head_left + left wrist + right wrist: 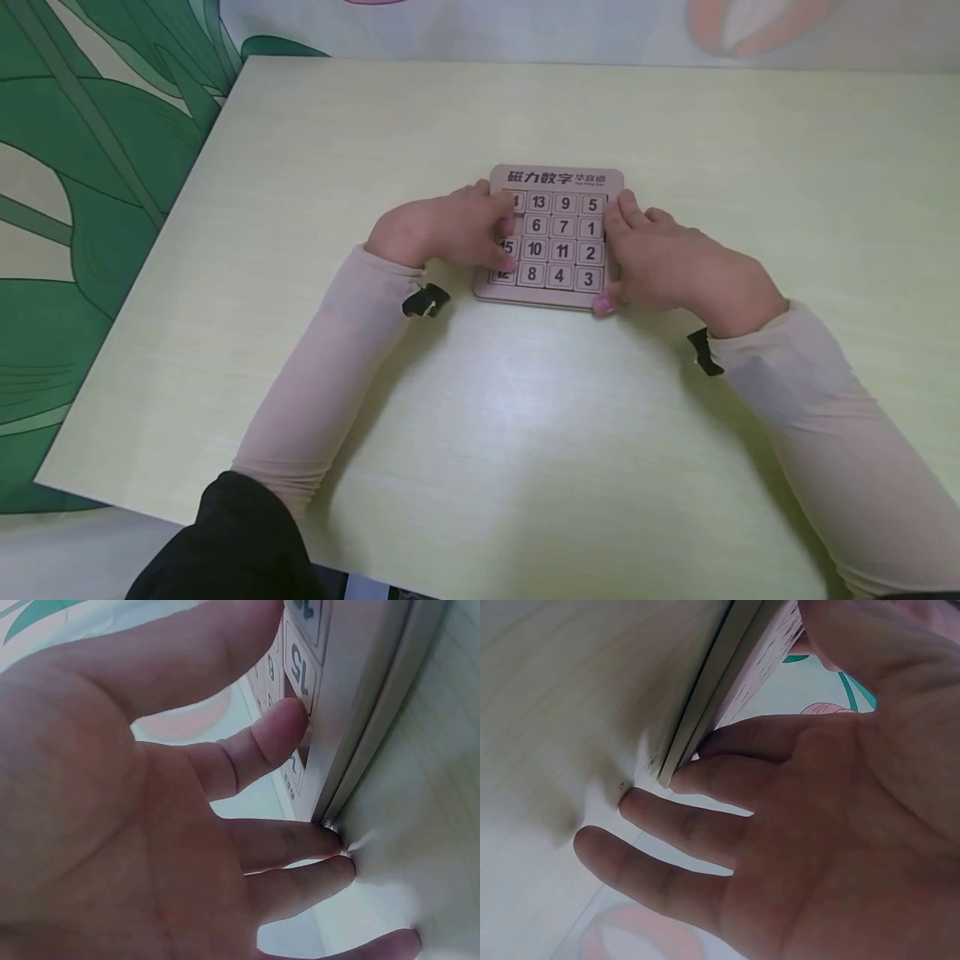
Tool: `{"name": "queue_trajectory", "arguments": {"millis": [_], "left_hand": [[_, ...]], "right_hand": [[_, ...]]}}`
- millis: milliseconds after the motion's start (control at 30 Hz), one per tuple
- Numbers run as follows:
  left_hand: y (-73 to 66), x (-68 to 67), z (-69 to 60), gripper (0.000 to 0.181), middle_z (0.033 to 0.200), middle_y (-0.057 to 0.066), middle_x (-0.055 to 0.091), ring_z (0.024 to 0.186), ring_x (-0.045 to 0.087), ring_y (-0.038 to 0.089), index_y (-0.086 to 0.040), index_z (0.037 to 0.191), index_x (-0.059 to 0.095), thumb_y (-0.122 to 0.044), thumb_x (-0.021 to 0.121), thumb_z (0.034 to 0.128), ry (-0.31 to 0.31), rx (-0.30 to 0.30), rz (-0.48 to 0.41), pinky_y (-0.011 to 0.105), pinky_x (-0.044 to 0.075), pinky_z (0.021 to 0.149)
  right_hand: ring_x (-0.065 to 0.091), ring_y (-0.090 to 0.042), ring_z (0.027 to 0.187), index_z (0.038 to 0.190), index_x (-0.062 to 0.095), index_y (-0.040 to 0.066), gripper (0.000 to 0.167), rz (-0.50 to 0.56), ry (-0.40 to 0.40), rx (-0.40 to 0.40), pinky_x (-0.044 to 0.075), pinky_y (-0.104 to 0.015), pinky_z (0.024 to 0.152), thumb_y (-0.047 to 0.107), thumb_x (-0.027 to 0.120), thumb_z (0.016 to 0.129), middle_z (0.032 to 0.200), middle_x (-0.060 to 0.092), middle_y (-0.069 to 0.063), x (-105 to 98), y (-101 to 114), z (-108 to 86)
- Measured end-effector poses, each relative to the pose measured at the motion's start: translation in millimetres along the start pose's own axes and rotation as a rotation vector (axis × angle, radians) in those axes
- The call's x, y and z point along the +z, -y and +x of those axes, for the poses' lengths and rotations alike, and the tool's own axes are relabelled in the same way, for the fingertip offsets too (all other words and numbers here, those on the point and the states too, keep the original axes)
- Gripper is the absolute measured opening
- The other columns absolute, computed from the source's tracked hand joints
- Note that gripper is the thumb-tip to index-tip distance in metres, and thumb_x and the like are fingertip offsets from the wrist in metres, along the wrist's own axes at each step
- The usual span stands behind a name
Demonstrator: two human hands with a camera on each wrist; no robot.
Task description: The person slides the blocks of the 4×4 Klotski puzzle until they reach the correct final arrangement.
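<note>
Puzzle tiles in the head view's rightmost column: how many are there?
4: from top to bottom, tile 5, tile 1, tile 2 and tile 3, beside the right hand.

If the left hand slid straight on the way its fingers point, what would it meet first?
The number puzzle, whose left side the left hand touches; past that, probably the right hand, though depth is hard to judge.

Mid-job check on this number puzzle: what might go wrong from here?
On the left hand, the index fingertip sits at the empty slot and might block a tile. The left thumb overlaps the 15 tile and 12 tile and could nudge either. The number puzzle shows no fastening to the table, so uneven pressure from the right hand may shift it.
</note>
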State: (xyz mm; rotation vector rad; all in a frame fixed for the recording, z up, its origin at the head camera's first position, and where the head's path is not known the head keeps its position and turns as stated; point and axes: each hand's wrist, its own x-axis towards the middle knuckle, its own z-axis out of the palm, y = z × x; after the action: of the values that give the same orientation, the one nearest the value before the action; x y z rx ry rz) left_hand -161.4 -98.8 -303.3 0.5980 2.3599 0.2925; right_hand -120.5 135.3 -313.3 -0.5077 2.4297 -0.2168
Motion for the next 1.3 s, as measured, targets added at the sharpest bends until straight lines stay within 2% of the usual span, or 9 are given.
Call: {"name": "queue_trajectory", "arguments": {"millis": [100,200,367,467,1000,1300], "left_hand": [[2.4,-2.1,-0.1,0.037,0.113,0.01,0.047,0.103,0.047,0.026,-0.008,0.119,0.046,-0.032,0.066,0.0991,-0.018,-0.001,-0.052,0.038,0.04,0.086],[4.2,-2.8,1.3,0.047,0.115,0.011,0.048,0.104,0.049,0.026,-0.006,0.131,0.039,-0.033,0.063,0.1009,-0.048,-0.001,-0.075,0.039,0.041,0.091],[3.3,-3.0,4.3,0.071,0.133,0.014,0.044,0.119,0.046,0.028,-0.012,0.157,0.024,-0.037,0.06,0.1017,-0.047,-0.027,-0.017,0.045,0.038,0.105],[1.5,-3.2,5.1,0.076,0.143,0.016,0.039,0.127,0.041,0.029,-0.016,0.162,0.018,-0.039,0.058,0.1022,-0.03,-0.049,0.019,0.049,0.035,0.109],[0.7,-3.3,4.4,0.073,0.147,0.016,0.038,0.127,0.043,0.027,-0.016,0.162,0.018,-0.035,0.057,0.1035,-0.02,-0.056,-0.002,0.047,0.033,0.111],[1.5,-3.2,5.2,0.069,0.144,0.015,0.041,0.123,0.044,0.025,-0.012,0.159,0.023,-0.03,0.059,0.1035,-0.015,-0.033,-0.029,0.045,0.033,0.111]], "right_hand": [[0.003,-0.059,0.143,0.154,-0.01,-0.01,0.122,-0.002,-0.001,-0.004,0.014,-0.07,0.11,0.047,0.075,0.088,0.159,-0.017,-0.031,-0.6,0.6,-0.3],[0.003,-0.06,0.143,0.154,-0.01,-0.01,0.121,0.0,-0.002,-0.005,0.014,-0.07,0.111,0.046,0.075,0.088,0.159,-0.017,-0.031,-0.7,0.8,-0.8],[0.003,-0.06,0.143,0.154,-0.01,-0.01,0.122,0.0,0.001,0.0,0.014,-0.071,0.11,0.046,0.075,0.087,0.159,-0.017,-0.031,-0.3,-0.1,-1.1],[0.003,-0.059,0.143,0.154,-0.01,-0.01,0.122,-0.001,0.003,0.005,0.014,-0.071,0.11,0.047,0.075,0.088,0.159,-0.017,-0.031,0.1,-1.0,-0.9],[0.003,-0.059,0.143,0.154,-0.01,-0.011,0.121,0.0,0.001,-0.007,0.014,-0.07,0.111,0.046,0.075,0.088,0.159,-0.016,-0.031,-0.2,-1.2,0.0],[0.004,-0.06,0.143,0.154,-0.009,-0.011,0.121,-0.005,0.002,-0.012,0.014,-0.068,0.112,0.046,0.075,0.088,0.159,-0.016,-0.032,0.6,-2.0,0.5]]}}
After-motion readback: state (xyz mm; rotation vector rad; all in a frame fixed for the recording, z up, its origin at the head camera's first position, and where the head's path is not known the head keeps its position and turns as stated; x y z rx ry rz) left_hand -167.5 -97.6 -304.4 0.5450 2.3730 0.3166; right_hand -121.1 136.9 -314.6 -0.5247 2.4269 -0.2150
